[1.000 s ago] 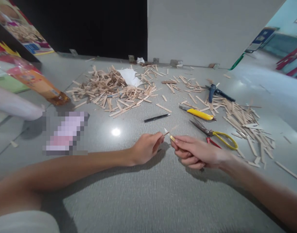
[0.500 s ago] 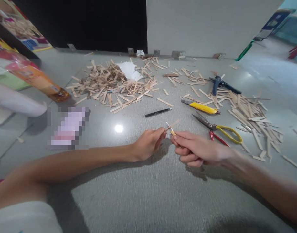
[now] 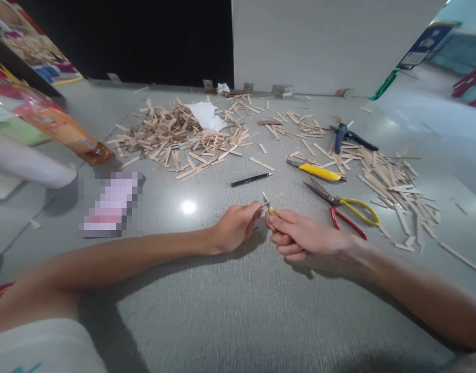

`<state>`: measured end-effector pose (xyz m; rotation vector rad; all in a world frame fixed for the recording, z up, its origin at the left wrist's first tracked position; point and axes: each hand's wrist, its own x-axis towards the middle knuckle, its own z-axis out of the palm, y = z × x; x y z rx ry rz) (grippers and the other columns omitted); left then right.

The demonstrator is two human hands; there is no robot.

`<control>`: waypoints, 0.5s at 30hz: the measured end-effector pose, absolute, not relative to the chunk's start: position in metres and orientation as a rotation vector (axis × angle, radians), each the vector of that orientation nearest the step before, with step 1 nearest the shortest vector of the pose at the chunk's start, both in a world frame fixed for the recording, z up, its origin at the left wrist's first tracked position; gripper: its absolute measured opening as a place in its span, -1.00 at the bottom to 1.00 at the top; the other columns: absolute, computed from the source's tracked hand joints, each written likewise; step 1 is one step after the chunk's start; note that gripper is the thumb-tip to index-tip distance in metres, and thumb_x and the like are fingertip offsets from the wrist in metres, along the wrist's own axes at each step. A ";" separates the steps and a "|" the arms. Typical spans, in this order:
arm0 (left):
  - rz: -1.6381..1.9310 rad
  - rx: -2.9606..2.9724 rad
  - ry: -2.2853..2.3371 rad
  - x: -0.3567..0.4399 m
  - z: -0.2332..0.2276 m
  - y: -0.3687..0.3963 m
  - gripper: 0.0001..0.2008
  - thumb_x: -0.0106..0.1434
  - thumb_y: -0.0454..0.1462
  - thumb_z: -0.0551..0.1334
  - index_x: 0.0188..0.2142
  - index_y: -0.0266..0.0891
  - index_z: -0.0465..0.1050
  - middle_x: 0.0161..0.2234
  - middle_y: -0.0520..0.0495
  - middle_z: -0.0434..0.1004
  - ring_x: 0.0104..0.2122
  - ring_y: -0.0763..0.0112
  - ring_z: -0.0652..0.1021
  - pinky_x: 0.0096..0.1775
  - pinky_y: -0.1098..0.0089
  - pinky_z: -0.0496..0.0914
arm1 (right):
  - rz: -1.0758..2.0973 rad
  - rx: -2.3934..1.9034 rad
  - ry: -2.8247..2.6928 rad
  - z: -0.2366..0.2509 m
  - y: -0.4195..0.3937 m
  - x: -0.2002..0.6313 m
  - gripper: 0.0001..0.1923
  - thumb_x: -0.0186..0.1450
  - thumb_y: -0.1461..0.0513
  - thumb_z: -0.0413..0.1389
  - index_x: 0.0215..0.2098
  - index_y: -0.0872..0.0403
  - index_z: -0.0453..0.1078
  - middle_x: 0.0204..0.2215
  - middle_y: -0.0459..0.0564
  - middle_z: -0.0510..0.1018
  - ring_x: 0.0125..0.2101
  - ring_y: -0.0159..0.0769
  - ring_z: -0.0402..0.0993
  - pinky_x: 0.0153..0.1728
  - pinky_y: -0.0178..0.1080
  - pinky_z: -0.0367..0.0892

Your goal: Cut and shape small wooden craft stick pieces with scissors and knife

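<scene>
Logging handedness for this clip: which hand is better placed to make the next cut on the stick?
Right, probably. The right hand grips the craft knife, blade against the wooden stick pinched by the left hand.

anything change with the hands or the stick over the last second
Little. The right hand with its small knife has drawn slightly closer to the left hand, the blade now meeting the wooden stick that hand pinches. Both grips stayed the same. The scissors, yellow cutter and pen lie untouched.

head view, close, facing down-forward
</scene>
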<state>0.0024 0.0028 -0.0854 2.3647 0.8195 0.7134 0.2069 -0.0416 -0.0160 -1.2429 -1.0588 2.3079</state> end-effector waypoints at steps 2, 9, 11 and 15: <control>0.714 2.373 0.854 0.003 -0.086 0.003 -0.82 0.38 -0.42 0.06 -0.33 -0.12 0.21 -0.57 0.17 0.31 -0.62 0.48 0.30 -0.52 0.48 0.16 | 2.147 -1.296 -1.043 -0.025 -0.050 0.194 -0.63 0.67 0.03 -0.04 -0.30 -0.08 0.06 -0.64 -0.40 0.05 -0.68 -0.49 -0.20 -0.70 -0.50 -0.08; 0.708 2.431 0.793 -0.001 -0.084 0.001 -0.82 0.27 -0.47 0.09 -0.29 -0.13 0.23 -0.59 0.22 0.31 -0.64 0.52 0.32 -0.52 0.51 0.16 | 2.507 -1.224 -1.159 -0.007 -0.030 0.220 -0.61 0.60 -0.04 0.11 -0.29 -0.06 0.15 -0.62 -0.40 0.07 -0.67 -0.53 -0.28 -0.71 -0.52 -0.14; 0.705 2.443 0.787 -0.003 -0.084 0.000 -0.81 0.27 -0.47 0.08 -0.28 -0.13 0.23 -0.59 0.22 0.32 -0.65 0.52 0.33 -0.53 0.51 0.16 | 2.529 -1.181 -1.168 -0.004 -0.026 0.225 -0.57 0.56 -0.07 0.17 -0.31 -0.06 0.14 -0.62 -0.40 0.05 -0.66 -0.54 -0.28 -0.71 -0.53 -0.14; 0.692 2.462 0.858 -0.001 -0.086 0.000 -0.83 0.42 -0.41 0.03 -0.28 -0.14 0.27 -0.55 0.13 0.42 -0.63 0.47 0.37 -0.52 0.47 0.19 | 2.273 -1.249 -1.045 -0.019 -0.041 0.206 -0.58 0.59 -0.06 0.09 -0.30 -0.08 0.09 -0.64 -0.40 0.03 -0.67 -0.50 -0.24 -0.69 -0.49 -0.14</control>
